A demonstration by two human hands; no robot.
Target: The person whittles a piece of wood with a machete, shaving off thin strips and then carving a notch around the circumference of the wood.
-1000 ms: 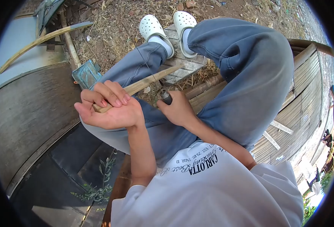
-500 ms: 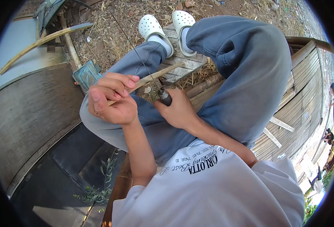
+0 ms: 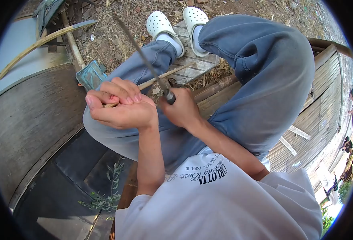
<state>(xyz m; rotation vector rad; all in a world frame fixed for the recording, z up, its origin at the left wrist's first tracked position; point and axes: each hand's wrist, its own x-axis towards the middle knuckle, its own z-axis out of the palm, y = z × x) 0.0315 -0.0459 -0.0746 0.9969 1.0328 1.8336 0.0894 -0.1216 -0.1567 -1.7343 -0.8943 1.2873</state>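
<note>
My left hand (image 3: 122, 106) is closed around a thin bamboo stick (image 3: 180, 69), palm turned up. The stick's short end shows by the fingers, and its long end points away over the wooden board at my feet. A red mark shows on one finger. In my right hand (image 3: 182, 106) is a long knife (image 3: 138, 48), gripped by its dark handle with a metal collar. Its narrow blade slants up and left, crossing the stick in view just beyond my left hand. Whether blade and stick touch, I cannot tell.
My bent legs (image 3: 264, 72) surround the work, with white clogs (image 3: 164, 30) on a wooden board (image 3: 202, 71). A blue, worn tray-like object (image 3: 90, 75) lies left of my knee. A curved wooden strip (image 3: 32, 49) rests farther left. Slatted bamboo (image 3: 312, 108) lies right.
My left hand has rolled and closed more tightly on the stick, moving slightly right. The knife has turned, so its blade looks wider. The stick's far end sits slightly higher.
</note>
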